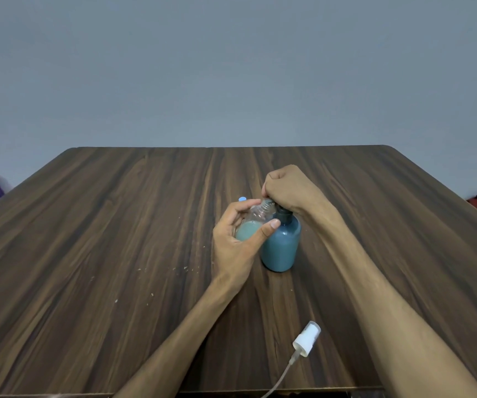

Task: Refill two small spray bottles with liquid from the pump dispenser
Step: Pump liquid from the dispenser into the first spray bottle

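Head view: left hand (238, 239) grips spray bottle (253, 224), neck tilted right, touching nozzle of dispenser (282, 244); right hand (287, 191) fist-curled on pump head, directly above.

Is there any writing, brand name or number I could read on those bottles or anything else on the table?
None can be read.
The blue pump dispenser shows no label.
The small clear spray bottle in the left hand shows no print.
The white spray cap lying on the table is plain.
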